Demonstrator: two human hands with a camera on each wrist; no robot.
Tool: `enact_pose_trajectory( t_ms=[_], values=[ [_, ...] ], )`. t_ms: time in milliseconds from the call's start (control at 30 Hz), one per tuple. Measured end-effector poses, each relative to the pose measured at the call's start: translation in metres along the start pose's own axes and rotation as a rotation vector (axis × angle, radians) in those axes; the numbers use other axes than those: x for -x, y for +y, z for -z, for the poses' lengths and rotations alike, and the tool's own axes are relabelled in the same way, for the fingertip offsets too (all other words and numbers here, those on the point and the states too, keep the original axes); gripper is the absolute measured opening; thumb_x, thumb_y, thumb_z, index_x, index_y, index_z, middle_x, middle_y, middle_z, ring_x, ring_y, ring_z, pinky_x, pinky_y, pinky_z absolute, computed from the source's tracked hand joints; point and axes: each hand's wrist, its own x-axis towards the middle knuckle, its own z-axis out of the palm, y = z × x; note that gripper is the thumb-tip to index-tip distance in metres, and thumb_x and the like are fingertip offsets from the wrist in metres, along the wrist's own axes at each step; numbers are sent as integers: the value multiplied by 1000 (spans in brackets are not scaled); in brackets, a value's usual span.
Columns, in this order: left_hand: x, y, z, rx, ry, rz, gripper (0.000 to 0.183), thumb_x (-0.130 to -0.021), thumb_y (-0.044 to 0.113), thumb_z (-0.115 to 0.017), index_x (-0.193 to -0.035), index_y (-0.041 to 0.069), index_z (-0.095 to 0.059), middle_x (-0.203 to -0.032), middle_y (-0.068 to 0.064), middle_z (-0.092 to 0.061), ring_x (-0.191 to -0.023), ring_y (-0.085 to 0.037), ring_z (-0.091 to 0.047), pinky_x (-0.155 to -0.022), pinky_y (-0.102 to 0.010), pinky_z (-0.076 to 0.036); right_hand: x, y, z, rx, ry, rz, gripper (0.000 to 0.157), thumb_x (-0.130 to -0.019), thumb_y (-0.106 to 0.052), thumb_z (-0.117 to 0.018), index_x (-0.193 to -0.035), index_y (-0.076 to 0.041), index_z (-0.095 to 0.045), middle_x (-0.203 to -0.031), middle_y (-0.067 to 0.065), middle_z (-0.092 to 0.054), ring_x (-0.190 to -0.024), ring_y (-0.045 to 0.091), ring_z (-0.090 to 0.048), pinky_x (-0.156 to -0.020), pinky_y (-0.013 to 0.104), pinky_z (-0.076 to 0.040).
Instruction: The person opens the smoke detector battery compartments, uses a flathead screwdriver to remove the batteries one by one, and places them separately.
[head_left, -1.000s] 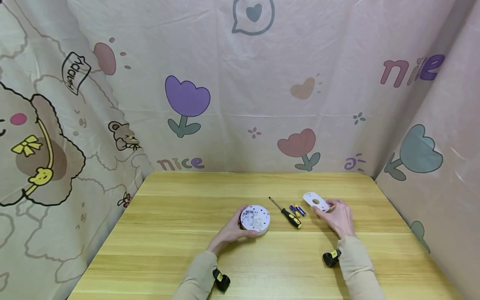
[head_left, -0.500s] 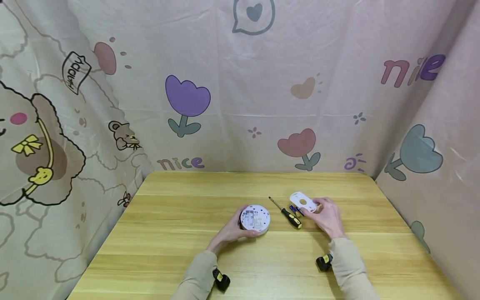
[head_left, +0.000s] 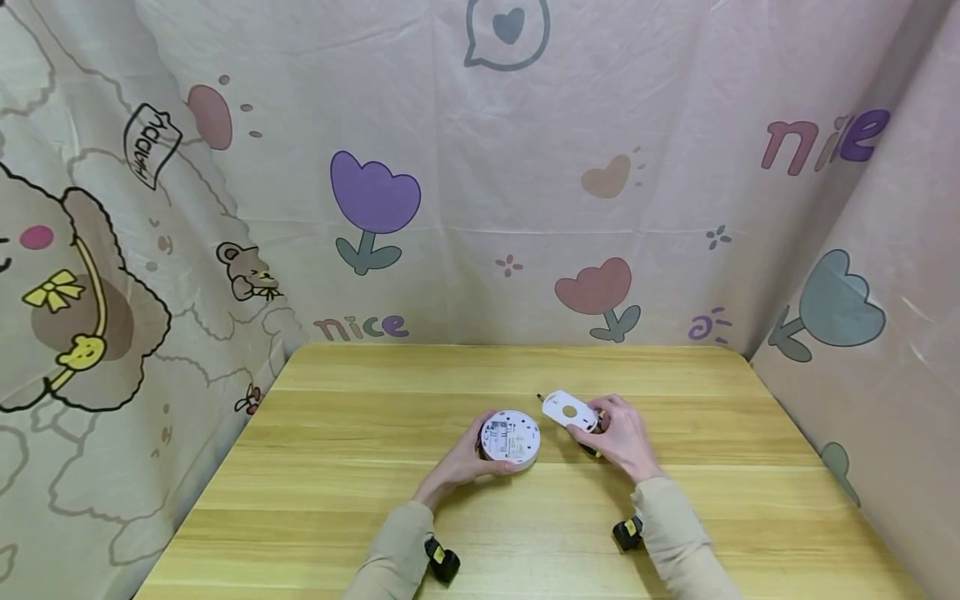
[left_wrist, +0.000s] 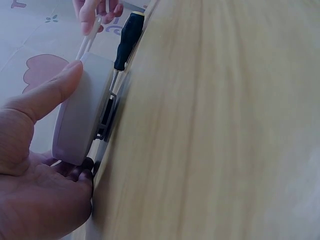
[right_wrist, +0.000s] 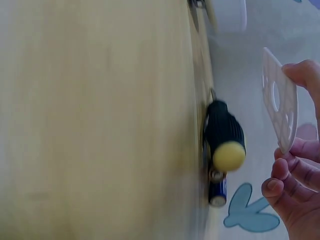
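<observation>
My left hand (head_left: 461, 463) holds a round white device (head_left: 517, 437) resembling a smoke alarm, its labelled face up, thumb and fingers on opposite sides of the rim. From the side, in the left wrist view, the casing (left_wrist: 85, 110) sits tilted just over the table, with a dark bracket-like part under it. Between thumb and fingers, my right hand (head_left: 624, 437) pinches a flat white mounting plate (head_left: 556, 405) with rounded ends and a round central hole. This plate (right_wrist: 288, 102) is raised above the table, to the right of the device, and overlaps the screwdriver in the head view.
A black-and-yellow screwdriver (right_wrist: 222, 125) lies on the wooden table (head_left: 360, 450), mostly hidden by the plate from above. Batteries (right_wrist: 218, 192) lie beside its handle. A patterned cloth (head_left: 480, 208) hangs behind the table and along both sides. A small black camera sits on each sleeve.
My right hand has carried the white plate leftward, past the batteries and over the screwdriver, closer to the round device. My left hand and the device have stayed in place.
</observation>
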Motion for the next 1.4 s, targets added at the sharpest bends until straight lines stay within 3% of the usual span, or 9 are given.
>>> enact_pose_trajectory(
  t_ms=[500, 667, 1067, 1167, 1300, 1400],
  values=[
    [0, 1, 0, 15, -1, 1, 109, -75, 8, -88, -159, 4, -19, -159, -27, -33, -148, -47, -30, -126, -64, -13, 0, -25, -13, -83, -103, 49, 50, -67, -26, -93, -104, -1, -73, -95, 7, -69, -74, 20, -59, -59, 16, -45],
    [0, 1, 0, 14, -2, -3, 108, -76, 9, -87, -159, 3, -19, -160, -26, -32, -149, -46, -28, -127, -62, -13, -1, -30, -18, -99, -130, 89, 52, -65, -26, -94, -106, -2, -73, -97, 4, -69, -78, 15, -59, -63, 20, -50],
    [0, 0, 1, 15, -14, -9, 110, -75, 10, -88, -160, 3, -17, -161, -27, -29, -149, -47, -27, -125, -65, -15, -2, -39, -27, -85, -201, 181, 49, -68, -36, -91, -105, -9, -75, -98, -1, -69, -80, 7, -53, -69, 17, -44],
    [0, -1, 2, 11, -17, -16, 110, -76, 11, -88, -160, 3, -18, -160, -27, -31, -148, -47, -29, -125, -65, -16, -3, -43, -28, -69, -235, 179, 48, -69, -38, -90, -105, -11, -75, -103, 1, -70, -88, 13, -60, -78, 26, -51],
    [0, 0, 2, -2, -17, -17, 110, -76, 11, -88, -160, 3, -18, -159, -26, -33, -147, -47, -31, -124, -67, -19, -3, -48, -30, -70, -281, 163, 50, -70, -39, -90, -109, -11, -75, -116, 7, -71, -103, 24, -65, -90, 46, -56],
    [1, 0, 1, -7, -18, -10, 110, -76, 11, -87, -160, 4, -17, -159, -27, -32, -147, -48, -30, -123, -68, -20, -3, -48, -32, -84, -304, 159, 53, -71, -39, -89, -111, -9, -74, -121, 12, -69, -108, 29, -65, -92, 51, -57]
  ],
)
